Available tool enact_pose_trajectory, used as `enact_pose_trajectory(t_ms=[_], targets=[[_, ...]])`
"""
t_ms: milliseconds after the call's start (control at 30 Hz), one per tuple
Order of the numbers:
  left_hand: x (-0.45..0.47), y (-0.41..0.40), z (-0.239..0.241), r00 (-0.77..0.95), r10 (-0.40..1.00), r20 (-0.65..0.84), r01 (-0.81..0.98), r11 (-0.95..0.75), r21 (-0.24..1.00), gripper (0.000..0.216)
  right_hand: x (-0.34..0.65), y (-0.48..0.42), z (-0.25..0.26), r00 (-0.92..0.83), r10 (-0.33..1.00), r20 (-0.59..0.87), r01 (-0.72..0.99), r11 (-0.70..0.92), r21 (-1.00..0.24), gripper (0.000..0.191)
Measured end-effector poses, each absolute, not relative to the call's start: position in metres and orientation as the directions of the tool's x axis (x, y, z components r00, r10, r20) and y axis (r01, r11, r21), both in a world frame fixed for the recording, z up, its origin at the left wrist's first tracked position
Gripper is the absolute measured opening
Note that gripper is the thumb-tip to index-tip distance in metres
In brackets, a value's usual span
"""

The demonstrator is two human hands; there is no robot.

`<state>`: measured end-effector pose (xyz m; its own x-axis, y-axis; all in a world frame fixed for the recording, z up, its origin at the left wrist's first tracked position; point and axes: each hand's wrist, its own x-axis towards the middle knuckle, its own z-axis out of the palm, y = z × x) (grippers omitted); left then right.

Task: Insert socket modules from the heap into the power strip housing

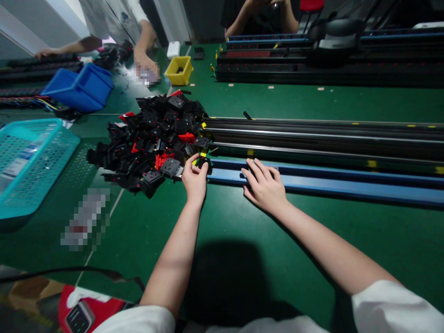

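It's a workshop; a green worktable [229, 226] bears heaped black parts [150, 116] and long rails [333, 186].

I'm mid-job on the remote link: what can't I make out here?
All in the head view:
Black piece: partly covered by the left hand, so the grip is unclear.
Blue rail: a stretch is hidden under the right hand; the picture's right edge cuts it off.
Heap of black parts: pieces overlap, so no count.
Turquoise basket: cut off by the left edge.
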<state>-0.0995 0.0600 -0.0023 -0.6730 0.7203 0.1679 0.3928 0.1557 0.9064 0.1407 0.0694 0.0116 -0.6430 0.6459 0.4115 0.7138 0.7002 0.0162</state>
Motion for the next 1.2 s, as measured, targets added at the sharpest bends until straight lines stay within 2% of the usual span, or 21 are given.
enact_pose_trajectory(t_ms=[567, 733, 900, 1067, 1200], targets=[[-0.102, 0.064, -0.004, -0.654, 0.729, 0.203, 0.417, 0.124, 0.900, 0.022, 0.141, 0.069, 0.012, -0.638, 0.652, 0.409, 0.715, 0.699, 0.001, 0.046], [-0.109, 0.065, -0.011, -0.723, 0.652, 0.227, 0.403, 0.132, 0.906, 0.021, 0.141, 0.069, 0.011, -0.640, 0.651, 0.409, 0.712, 0.702, -0.003, 0.046], [-0.112, 0.067, -0.010, -0.710, 0.652, 0.268, 0.415, 0.078, 0.907, 0.033, 0.141, 0.070, 0.012, -0.639, 0.653, 0.406, 0.715, 0.699, 0.002, 0.045], [-0.111, 0.068, -0.010, -0.694, 0.700, 0.170, 0.309, 0.076, 0.948, 0.048, 0.141, 0.070, 0.011, -0.640, 0.657, 0.398, 0.714, 0.700, -0.008, 0.048], [-0.112, 0.069, -0.013, -0.698, 0.697, 0.163, 0.295, 0.072, 0.953, 0.049, 0.141, 0.069, 0.011, -0.638, 0.658, 0.400, 0.717, 0.697, -0.003, 0.047]])
